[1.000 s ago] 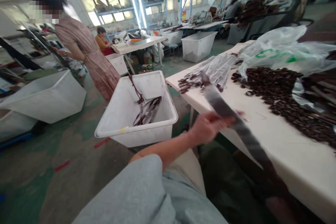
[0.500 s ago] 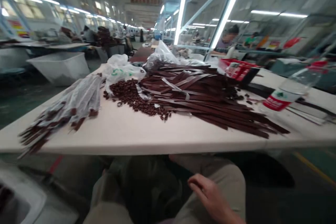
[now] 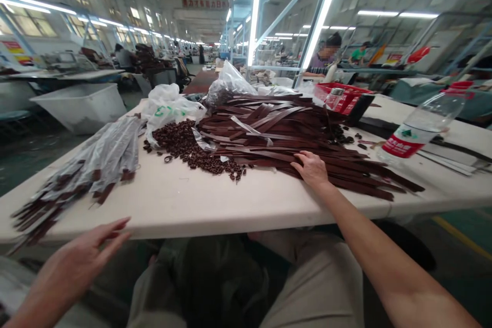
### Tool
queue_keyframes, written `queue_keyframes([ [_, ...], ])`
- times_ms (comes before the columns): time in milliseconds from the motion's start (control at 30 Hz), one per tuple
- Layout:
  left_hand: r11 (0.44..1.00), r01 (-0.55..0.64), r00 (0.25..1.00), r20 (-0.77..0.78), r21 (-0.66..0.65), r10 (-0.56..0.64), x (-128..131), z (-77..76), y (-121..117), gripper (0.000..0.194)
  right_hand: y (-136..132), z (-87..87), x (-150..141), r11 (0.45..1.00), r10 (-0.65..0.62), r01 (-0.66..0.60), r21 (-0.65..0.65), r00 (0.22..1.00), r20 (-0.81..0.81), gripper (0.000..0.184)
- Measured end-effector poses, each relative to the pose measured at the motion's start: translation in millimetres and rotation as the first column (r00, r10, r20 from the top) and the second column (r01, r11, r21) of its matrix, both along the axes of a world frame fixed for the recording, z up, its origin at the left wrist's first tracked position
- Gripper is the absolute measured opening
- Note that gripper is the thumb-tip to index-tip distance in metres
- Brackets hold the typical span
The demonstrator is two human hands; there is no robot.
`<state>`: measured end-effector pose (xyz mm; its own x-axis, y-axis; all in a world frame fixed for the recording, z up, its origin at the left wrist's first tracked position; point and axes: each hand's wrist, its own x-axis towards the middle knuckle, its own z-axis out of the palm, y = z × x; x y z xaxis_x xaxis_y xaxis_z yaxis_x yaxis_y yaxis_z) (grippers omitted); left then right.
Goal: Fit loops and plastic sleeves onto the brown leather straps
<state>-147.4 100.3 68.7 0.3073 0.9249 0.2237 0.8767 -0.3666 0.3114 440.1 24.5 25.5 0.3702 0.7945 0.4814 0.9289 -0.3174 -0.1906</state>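
Note:
My right hand [image 3: 312, 168] reaches onto the table and rests on the near edge of a big pile of dark brown leather straps [image 3: 284, 136]; its fingers curl down into the straps, and I cannot see whether they grip one. My left hand [image 3: 79, 261] hovers low at the left, below the table's front edge, with fingers stretched out and nothing in it. A heap of small brown rings [image 3: 188, 146] lies left of the straps. A bundle of straps in clear plastic sleeves [image 3: 96, 161] lies at the table's left end.
The white table [image 3: 200, 200] also carries a white plastic bag [image 3: 169, 105], a clear bag [image 3: 230, 82], a red basket [image 3: 342, 97] and a lying water bottle [image 3: 418, 128]. A white bin [image 3: 80, 105] stands on the floor at left. A person [image 3: 326, 56] works behind.
My view has swung from the floor bin round to the table. My right hand rose from my lap onto the strap pile. My left hand came into view, empty, without the strap it held.

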Motion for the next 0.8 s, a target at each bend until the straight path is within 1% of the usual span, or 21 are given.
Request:
queue_keyframes([
  [33, 0.998, 0.026, 1.0, -0.004, -0.053, -0.027, 7.8, -8.0, 1.5, 0.052, 4.1, -2.4, 1.2, 1.0, -0.013, 0.013, -0.006, 1.0, 0.012, 0.036],
  [100, 0.978, 0.12, 0.993, 0.022, -0.171, -0.118, 26.4, -22.4, -3.5, 0.044, 9.2, -4.7, 2.3, 0.999, -0.039, 0.04, -0.006, 0.999, 0.033, 0.031],
  [167, 0.951, 0.21, 0.977, 0.067, -0.228, -0.2, 44.6, -32.8, -14.6, 0.038, 11.9, -2.6, 2.0, 0.998, -0.056, 0.056, 0.003, 0.997, 0.052, 0.025],
  [267, 0.904, 0.309, 0.948, 0.171, -0.294, -0.269, 66.6, -40.6, -31.6, 0.034, 10.7, 9.5, -3.7, 0.999, -0.035, 0.035, 0.002, 0.996, 0.08, 0.019],
  [367, 0.844, 0.38, 0.914, 0.296, -0.379, -0.279, 87.7, -42.0, -45.6, 0.031, -5.4, 28.2, -22.1, 1.0, 0.013, -0.012, -0.008, 0.996, 0.089, 0.023],
  [433, 0.797, 0.419, 0.884, 0.396, -0.434, -0.25, 105.8, -40.4, -55.6, 0.031, -29.0, 41.1, -43.5, 0.999, 0.044, -0.044, 0.005, 0.995, 0.089, 0.027],
  [500, 0.735, 0.472, 0.833, 0.519, -0.487, -0.191, 127.7, -37.0, -66.6, 0.037, -62.1, 51.4, -71.4, 0.994, 0.091, -0.094, 0.048, 0.994, 0.066, 0.034],
  [533, 0.682, 0.519, 0.789, 0.596, -0.515, -0.149, 139.0, -34.8, -72.2, 0.044, -80.7, 54.6, -86.6, 0.986, 0.137, -0.14, 0.09, 0.99, 0.031, 0.037],
  [567, 0.61, 0.58, 0.728, 0.68, -0.54, -0.091, 149.9, -32.1, -77.3, 0.055, -99.7, 56.0, -101.9, 0.975, 0.194, -0.191, 0.113, 0.981, -0.021, 0.038],
  [633, 0.443, 0.718, 0.578, 0.814, -0.538, 0.052, 167.6, -26.2, -84.9, 0.076, -135.4, 51.9, -129.8, 0.948, 0.315, -0.304, 0.098, 0.938, -0.142, 0.036],
  [667, 0.387, 0.768, 0.507, 0.853, -0.51, 0.119, 173.5, -23.1, -86.6, 0.081, -151.0, 46.4, -141.0, 0.931, 0.365, -0.359, 0.068, 0.905, -0.22, 0.032],
  [700, 0.362, 0.799, 0.451, 0.877, -0.48, 0.167, 176.9, -20.4, -87.0, 0.081, -164.8, 38.7, -149.6, 0.918, 0.387, -0.394, 0.039, 0.874, -0.295, 0.029],
  [733, 0.365, 0.81, 0.415, 0.888, -0.459, 0.197, 178.1, -18.2, -86.0, 0.076, -176.7, 29.5, -155.5, 0.909, 0.395, -0.416, 0.019, 0.846, -0.357, 0.026],
  [800, 0.415, 0.786, 0.393, 0.888, -0.459, 0.237, 174.9, -15.8, -82.2, 0.062, -196.6, 9.2, -158.7, 0.912, 0.371, -0.41, 0.002, 0.824, -0.429, 0.023],
])
